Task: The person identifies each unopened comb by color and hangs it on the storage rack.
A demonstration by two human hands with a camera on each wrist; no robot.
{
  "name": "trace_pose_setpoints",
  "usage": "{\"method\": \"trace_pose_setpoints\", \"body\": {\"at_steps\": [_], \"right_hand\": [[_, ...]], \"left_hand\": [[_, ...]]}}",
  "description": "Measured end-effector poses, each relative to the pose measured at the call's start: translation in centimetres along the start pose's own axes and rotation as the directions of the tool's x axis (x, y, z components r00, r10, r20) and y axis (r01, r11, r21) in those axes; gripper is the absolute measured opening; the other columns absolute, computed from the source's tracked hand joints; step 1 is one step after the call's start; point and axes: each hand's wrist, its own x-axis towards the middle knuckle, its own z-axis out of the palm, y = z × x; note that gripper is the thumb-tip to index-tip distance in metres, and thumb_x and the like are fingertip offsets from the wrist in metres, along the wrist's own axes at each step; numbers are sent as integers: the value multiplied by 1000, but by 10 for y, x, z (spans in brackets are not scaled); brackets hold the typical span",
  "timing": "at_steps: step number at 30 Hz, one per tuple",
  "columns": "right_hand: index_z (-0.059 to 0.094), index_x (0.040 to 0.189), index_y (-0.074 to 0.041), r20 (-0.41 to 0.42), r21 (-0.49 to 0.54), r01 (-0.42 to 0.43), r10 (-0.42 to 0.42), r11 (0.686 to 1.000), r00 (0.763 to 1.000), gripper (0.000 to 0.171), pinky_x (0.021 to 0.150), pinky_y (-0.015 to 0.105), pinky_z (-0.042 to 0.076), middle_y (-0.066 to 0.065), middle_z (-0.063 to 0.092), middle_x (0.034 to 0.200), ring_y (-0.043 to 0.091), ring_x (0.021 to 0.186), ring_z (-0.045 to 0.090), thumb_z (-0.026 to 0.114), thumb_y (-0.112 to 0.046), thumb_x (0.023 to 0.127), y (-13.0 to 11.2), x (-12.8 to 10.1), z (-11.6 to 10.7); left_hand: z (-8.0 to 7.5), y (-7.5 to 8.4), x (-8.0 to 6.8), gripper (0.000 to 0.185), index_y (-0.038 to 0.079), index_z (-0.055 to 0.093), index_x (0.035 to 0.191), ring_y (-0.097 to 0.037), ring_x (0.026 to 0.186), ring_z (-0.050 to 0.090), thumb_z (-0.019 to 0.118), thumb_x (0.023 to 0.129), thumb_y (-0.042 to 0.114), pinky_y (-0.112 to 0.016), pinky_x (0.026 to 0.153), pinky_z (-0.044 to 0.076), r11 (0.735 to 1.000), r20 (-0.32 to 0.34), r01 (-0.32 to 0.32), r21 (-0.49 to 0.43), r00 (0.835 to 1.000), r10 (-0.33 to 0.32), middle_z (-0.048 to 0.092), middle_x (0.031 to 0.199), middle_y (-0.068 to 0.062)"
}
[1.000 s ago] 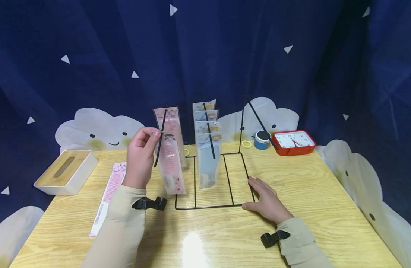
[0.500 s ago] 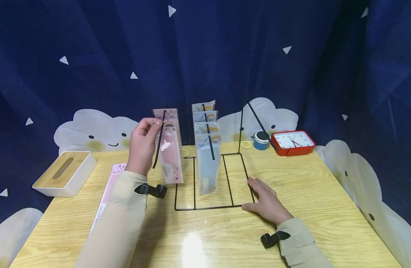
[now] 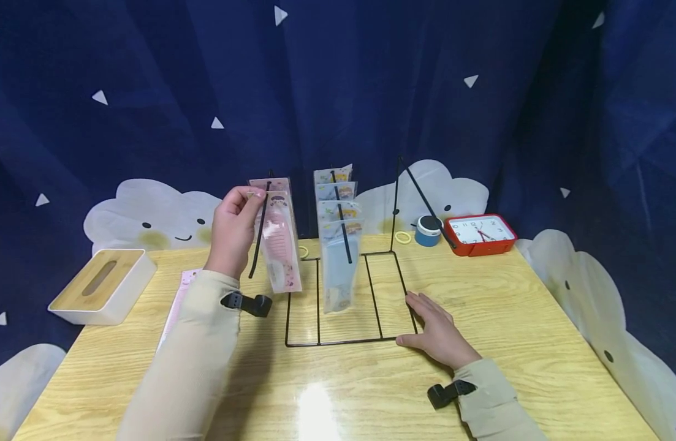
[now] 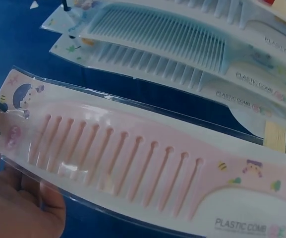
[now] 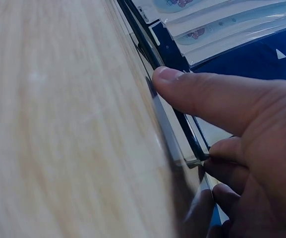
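In the head view, a pink packaged comb (image 3: 279, 245) hangs at the left arm of a black wire display rack (image 3: 318, 306). My left hand (image 3: 233, 226) pinches the top of its package, beside the hook. The left wrist view shows the wide-toothed pink comb (image 4: 118, 153) under clear plastic, with the hook at its top end. Behind it another pink packaged comb (image 3: 270, 182) hangs. My right hand (image 3: 438, 331) rests on the rack's front right corner, thumb on the front wire and fingers along the side wire.
Several blue packaged combs (image 3: 340, 263) hang on the middle hook; the right hook (image 3: 426, 196) is bare. A pink comb package (image 3: 174, 306) lies partly behind my left sleeve. Around stand a tissue box (image 3: 128, 297), a blue-and-white round device (image 3: 428, 231) and a red clock (image 3: 481, 246).
My left hand has moved up and back along the left hook with the pink comb, closer to the one behind. My right hand has stayed on the rack.
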Motion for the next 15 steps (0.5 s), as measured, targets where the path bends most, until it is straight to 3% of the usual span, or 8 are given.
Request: {"method": "trace_pose_setpoints", "body": {"at_steps": [7,15], "right_hand": [[37,152,2,-7,-7,21,-21,1000,1000,97,112,65,12,19,33,159,41,149,20,85,-38,78,-1,0,0],[37,152,2,-9,-10,23,-23,1000,1000,97,112,65,13,19,33,160,41,149,20,85,-39,79,-2,0,-1]], "left_hand": [[-9,1,-2,6,12,64,102,-11,93,53,62,101,18,-26,84,41,997,7,23,69,1000,-23,61,97,5],[-35,-10,-3,12,15,63,105,-12,96,56,58,103,26,-25,78,37,983,-32,57,176,998,-52,63,100,6]]}}
